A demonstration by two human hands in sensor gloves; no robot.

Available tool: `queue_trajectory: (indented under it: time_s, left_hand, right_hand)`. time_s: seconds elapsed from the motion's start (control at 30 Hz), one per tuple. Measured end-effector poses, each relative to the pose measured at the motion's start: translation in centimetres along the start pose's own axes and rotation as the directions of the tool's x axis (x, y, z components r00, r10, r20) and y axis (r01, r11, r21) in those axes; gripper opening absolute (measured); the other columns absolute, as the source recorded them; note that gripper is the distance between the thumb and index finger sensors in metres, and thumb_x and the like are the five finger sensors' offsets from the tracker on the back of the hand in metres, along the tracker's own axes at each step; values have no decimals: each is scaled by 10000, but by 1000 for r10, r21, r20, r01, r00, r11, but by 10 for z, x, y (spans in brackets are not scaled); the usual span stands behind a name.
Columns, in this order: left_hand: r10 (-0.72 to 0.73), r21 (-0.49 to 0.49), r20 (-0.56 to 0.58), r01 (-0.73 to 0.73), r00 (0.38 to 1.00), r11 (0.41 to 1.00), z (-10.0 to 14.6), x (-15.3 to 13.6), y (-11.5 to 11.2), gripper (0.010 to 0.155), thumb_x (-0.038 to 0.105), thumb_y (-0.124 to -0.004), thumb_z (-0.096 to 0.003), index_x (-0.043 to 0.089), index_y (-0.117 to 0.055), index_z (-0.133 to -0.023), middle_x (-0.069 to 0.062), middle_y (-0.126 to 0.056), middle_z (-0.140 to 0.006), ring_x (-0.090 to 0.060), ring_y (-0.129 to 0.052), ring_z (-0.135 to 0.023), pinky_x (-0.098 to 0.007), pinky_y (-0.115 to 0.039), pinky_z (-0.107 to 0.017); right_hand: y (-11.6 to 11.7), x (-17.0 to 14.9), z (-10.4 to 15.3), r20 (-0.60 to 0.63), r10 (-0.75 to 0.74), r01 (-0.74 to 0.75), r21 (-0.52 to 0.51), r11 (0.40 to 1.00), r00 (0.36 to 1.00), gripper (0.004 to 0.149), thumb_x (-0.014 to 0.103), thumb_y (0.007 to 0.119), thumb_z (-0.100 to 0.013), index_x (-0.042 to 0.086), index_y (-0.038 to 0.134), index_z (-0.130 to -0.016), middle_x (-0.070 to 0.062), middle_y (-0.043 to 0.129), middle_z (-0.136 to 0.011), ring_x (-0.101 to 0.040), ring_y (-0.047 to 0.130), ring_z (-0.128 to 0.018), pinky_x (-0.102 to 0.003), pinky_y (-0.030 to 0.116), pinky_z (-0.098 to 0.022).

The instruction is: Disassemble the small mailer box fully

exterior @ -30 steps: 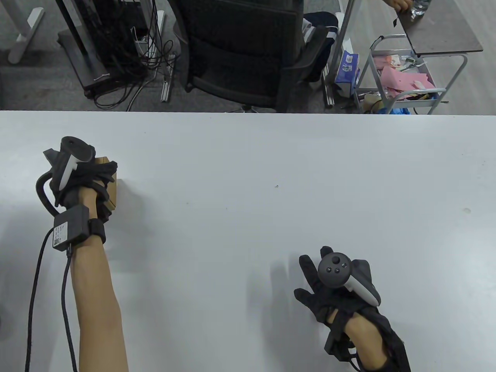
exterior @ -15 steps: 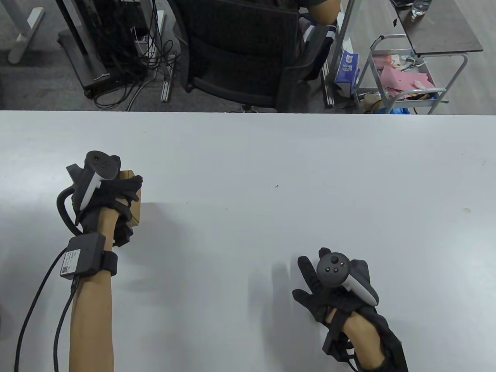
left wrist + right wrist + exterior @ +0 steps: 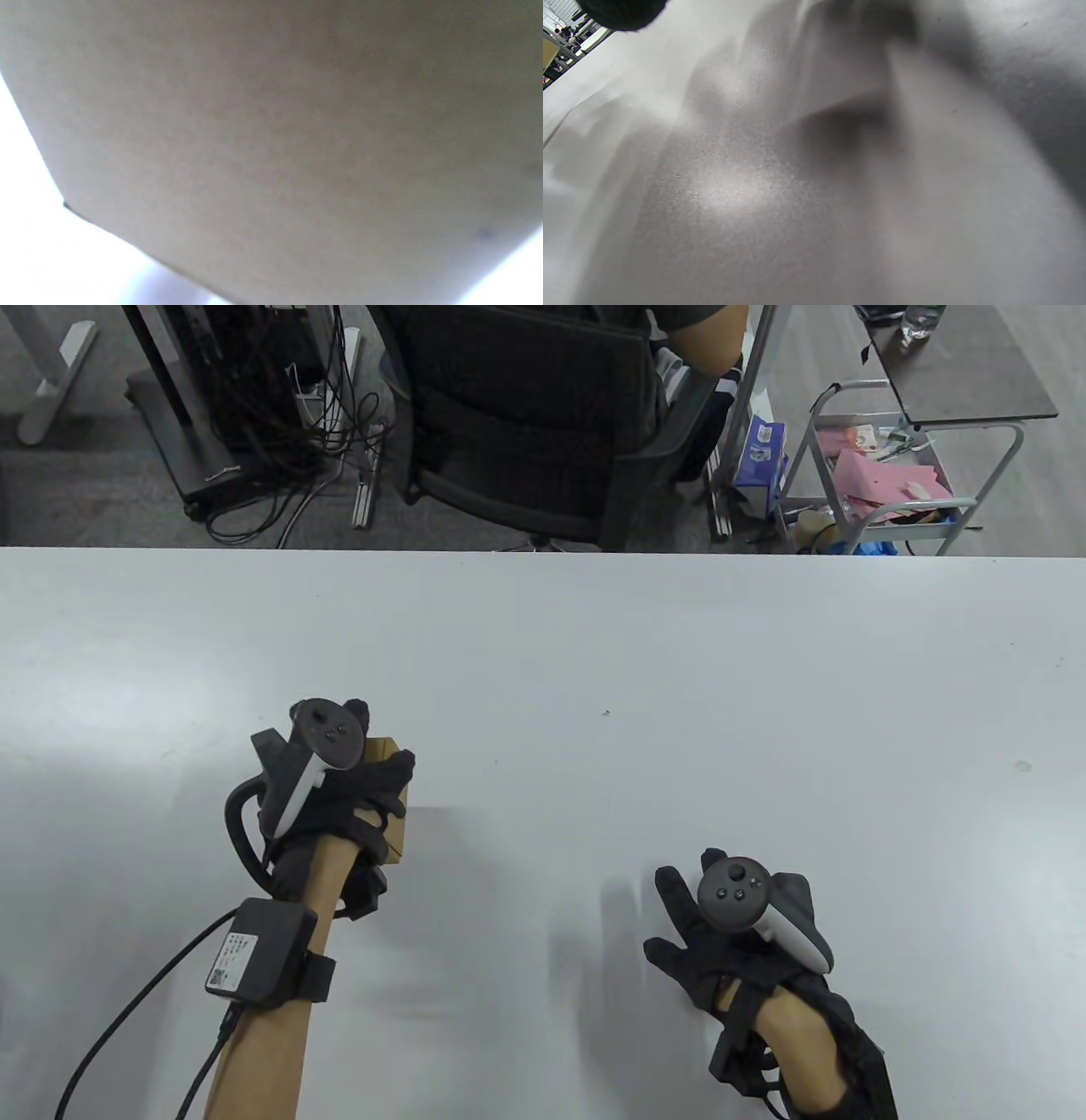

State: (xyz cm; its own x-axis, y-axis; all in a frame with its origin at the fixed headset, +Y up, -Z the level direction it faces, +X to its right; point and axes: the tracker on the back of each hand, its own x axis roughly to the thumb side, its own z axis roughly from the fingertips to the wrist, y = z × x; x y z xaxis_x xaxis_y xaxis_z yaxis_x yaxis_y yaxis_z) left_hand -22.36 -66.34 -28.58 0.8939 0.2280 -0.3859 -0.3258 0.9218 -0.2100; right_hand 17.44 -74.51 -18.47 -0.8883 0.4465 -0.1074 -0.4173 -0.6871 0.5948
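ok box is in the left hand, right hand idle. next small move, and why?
Probably bring the right hand over to the mailer box and find a flap edge. The left hand grips the box, which looks fully closed; the right hand rests spread on the table, apart from it. Opening likely needs both hands.

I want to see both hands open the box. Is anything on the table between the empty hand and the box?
Nothing visible: only bare table lies between the right hand and the mailer box that the left hand holds.

Tan mailer box (image 3: 395,806), black gloves, white table (image 3: 645,661), pink sheets (image 3: 882,479) behind.
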Motion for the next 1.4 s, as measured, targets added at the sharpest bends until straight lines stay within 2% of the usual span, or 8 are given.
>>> queue_trajectory:
  time_s: [0.37,0.53,0.7,0.83,0.93,1.17,1.27,1.4]
  left_hand:
    - [26,-28,70,-24,997,999,77,64,-36,848,847,-651,-407,497,-312,-1099,1,-143,-1211,-573,-540,-971,-690,-656,-587]
    - [10,-46,75,-6,997,999,100,93,-53,843,848,-653,-408,495,-321,-1098,-4,-150,-1210,-577,-543,-966,-689,-655,-586]
    - [-44,-65,87,50,995,997,111,114,-63,861,860,-640,-406,483,-301,-1102,-15,-138,-1205,-572,-548,-965,-674,-662,-588]
    - [-80,-62,77,85,994,994,115,122,-67,867,863,-621,-412,473,-276,-1104,-25,-53,-1186,-572,-517,-976,-673,-659,-591]
    - [-89,-43,69,92,994,995,116,122,-71,868,863,-609,-413,464,-266,-1104,-29,-36,-1178,-576,-512,-975,-672,-662,-586]
    - [-84,-99,62,90,995,991,111,115,-87,869,864,-588,-416,456,-254,-1106,-35,-13,-1170,-569,-501,-980,-665,-666,-580]
    - [-117,-129,55,123,992,984,108,113,-97,863,872,-566,-413,451,-278,-1109,-34,-22,-1172,-562,-490,-977,-655,-655,-581]
    - [-165,-114,68,172,984,978,109,118,-101,869,885,-542,-406,457,-273,-1112,-30,-64,-1190,-561,-490,-974,-648,-652,-586]
  right_hand:
    - [-4,-1,3,13,-9,9,-7,1000,1000,750,579,634,-373,452,146,-929,29,-228,-923,-356,-107,-962,-563,156,-752]
    - [-7,0,6,25,-15,15,-24,1000,1000,750,579,634,-373,453,146,-929,29,-228,-923,-356,-106,-963,-564,156,-751]
    - [-8,0,6,29,-20,21,-28,999,999,749,578,634,-373,454,147,-929,30,-228,-923,-356,-107,-963,-564,156,-752]
    - [-11,-2,6,26,-26,27,-36,999,999,750,578,635,-373,453,147,-929,30,-229,-923,-355,-107,-963,-564,156,-752]
    - [-12,-3,7,24,-25,26,-40,999,999,749,578,635,-374,453,147,-929,29,-228,-923,-356,-107,-963,-565,156,-751]
    - [-11,-3,6,23,-25,25,-38,999,999,750,578,635,-374,452,148,-930,28,-228,-923,-357,-106,-963,-561,156,-753]
    - [-9,-5,4,8,-17,17,-23,1000,1000,750,578,634,-374,451,147,-930,28,-228,-923,-358,-106,-962,-562,157,-752]
    - [-8,-5,2,0,-14,14,-19,1000,1000,750,577,634,-374,451,148,-930,28,-227,-923,-358,-105,-962,-560,158,-753]
